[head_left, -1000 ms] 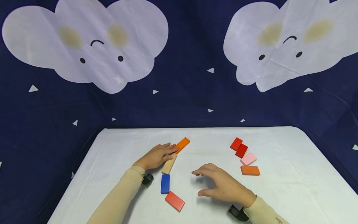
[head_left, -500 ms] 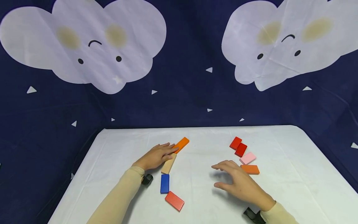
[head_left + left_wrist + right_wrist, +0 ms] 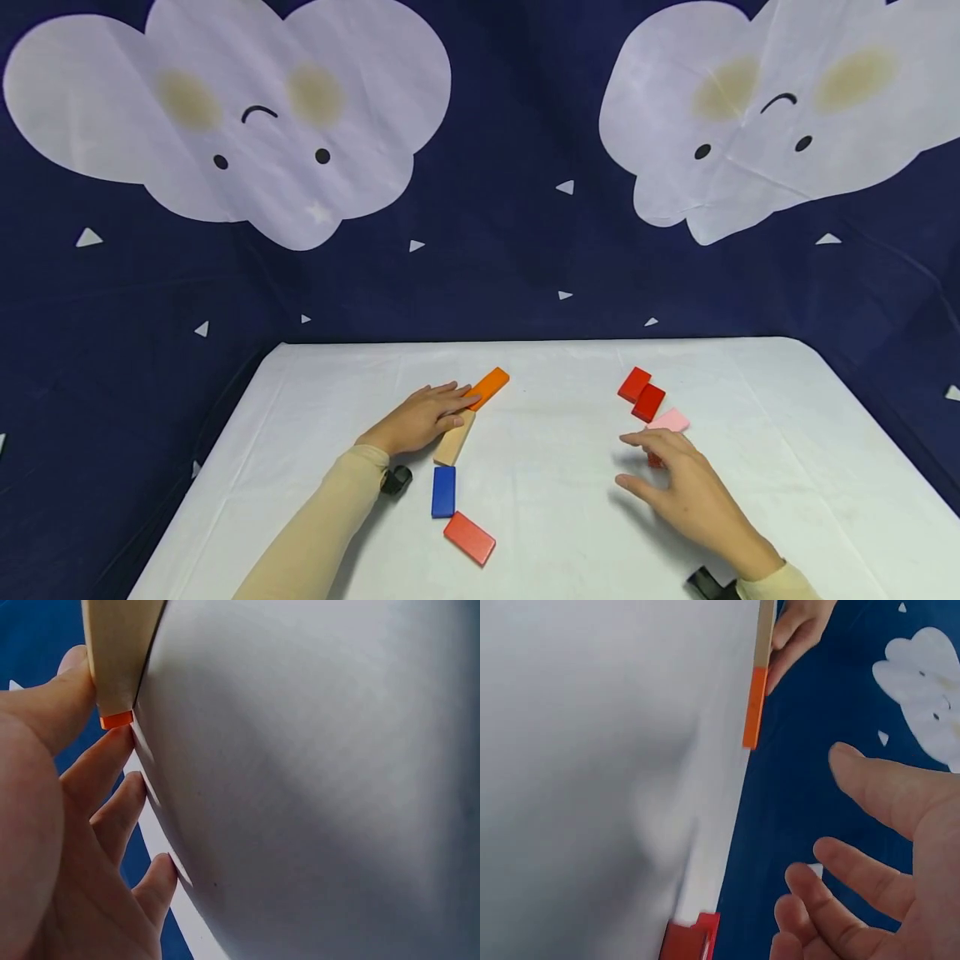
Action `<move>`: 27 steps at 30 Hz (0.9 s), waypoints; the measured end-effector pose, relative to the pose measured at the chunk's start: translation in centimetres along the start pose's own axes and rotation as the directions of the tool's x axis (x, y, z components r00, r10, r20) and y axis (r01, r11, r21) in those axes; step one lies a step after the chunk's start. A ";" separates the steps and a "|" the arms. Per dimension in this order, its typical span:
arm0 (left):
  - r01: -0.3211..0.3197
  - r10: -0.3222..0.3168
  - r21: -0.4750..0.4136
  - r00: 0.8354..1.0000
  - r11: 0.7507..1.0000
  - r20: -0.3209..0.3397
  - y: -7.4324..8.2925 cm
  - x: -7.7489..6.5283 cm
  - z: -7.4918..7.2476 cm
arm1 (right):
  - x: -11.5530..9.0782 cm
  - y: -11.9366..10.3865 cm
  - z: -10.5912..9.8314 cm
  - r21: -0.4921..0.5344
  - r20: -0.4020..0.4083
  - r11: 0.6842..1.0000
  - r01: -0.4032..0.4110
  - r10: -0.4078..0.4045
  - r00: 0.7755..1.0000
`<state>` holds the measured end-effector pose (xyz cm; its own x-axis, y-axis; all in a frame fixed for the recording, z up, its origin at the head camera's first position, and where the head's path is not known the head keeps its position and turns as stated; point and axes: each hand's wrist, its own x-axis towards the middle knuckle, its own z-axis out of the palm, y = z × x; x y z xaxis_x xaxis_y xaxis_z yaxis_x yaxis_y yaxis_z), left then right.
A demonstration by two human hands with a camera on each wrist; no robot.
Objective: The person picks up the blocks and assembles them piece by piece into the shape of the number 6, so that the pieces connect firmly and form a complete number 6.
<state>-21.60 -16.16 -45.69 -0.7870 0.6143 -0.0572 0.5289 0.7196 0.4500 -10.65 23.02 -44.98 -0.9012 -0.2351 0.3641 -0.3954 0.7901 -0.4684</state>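
Observation:
In the head view my left hand (image 3: 418,419) lies with its fingers extended at the joint of an orange block (image 3: 492,385) and a natural wood block (image 3: 453,445). Seen from the left wrist, the thumb touches the side of the wood block (image 3: 120,652) and the index fingertip meets the orange block's end (image 3: 117,720). My right hand (image 3: 693,493), thumb and fingers spread with nothing between them, hovers over a second orange block (image 3: 656,459), largely hidden by the fingers. A pink block (image 3: 671,419) lies just beyond that hand.
Below the wood block follow a blue block (image 3: 443,492) and a coral red block (image 3: 470,538). Two red blocks (image 3: 634,383) touch each other at the far right. All lie on a white table (image 3: 555,550), backed by a dark blue cloth (image 3: 510,283) printed with clouds.
My right hand has travelled right across the table, from near the middle to over the right-hand orange block, fingers still spread. The left hand and the blocks have stayed put.

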 end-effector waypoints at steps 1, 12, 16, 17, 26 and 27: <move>0.000 0.000 0.000 1.000 1.000 0.000 0.0 0.0 0.0 | -0.1 0.2 -0.1 -0.012 -0.015 1.000 -0.010 0.010 1.000; -0.008 0.008 0.000 1.000 1.000 -0.003 0.0 0.1 0.1 | -0.6 1.7 -1.2 -0.019 -0.099 0.994 -0.109 0.107 0.989; -0.002 0.002 -0.009 1.000 1.000 0.001 0.1 0.1 0.1 | -0.6 2.1 -1.3 -0.036 -0.120 0.989 -0.141 0.136 0.983; 0.000 0.000 -0.010 1.000 1.000 0.002 0.1 0.1 0.0 | -0.5 2.2 -1.3 -0.043 -0.124 0.988 -0.149 0.142 0.982; 0.007 -0.007 -0.013 1.000 1.000 0.001 0.1 0.0 0.0 | -0.5 2.7 -1.5 -0.085 -0.085 0.960 -0.267 0.260 0.962; 0.007 -0.007 -0.013 1.000 1.000 0.002 0.1 0.0 -0.1 | -0.5 2.7 -1.5 -0.089 -0.068 0.954 -0.286 0.281 0.957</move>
<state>-21.58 -16.04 -45.57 -0.7902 0.6098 -0.0618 0.5194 0.7197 0.4608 -11.02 26.12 -45.22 -0.9616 0.0354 0.2721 -0.1037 0.8712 -0.4798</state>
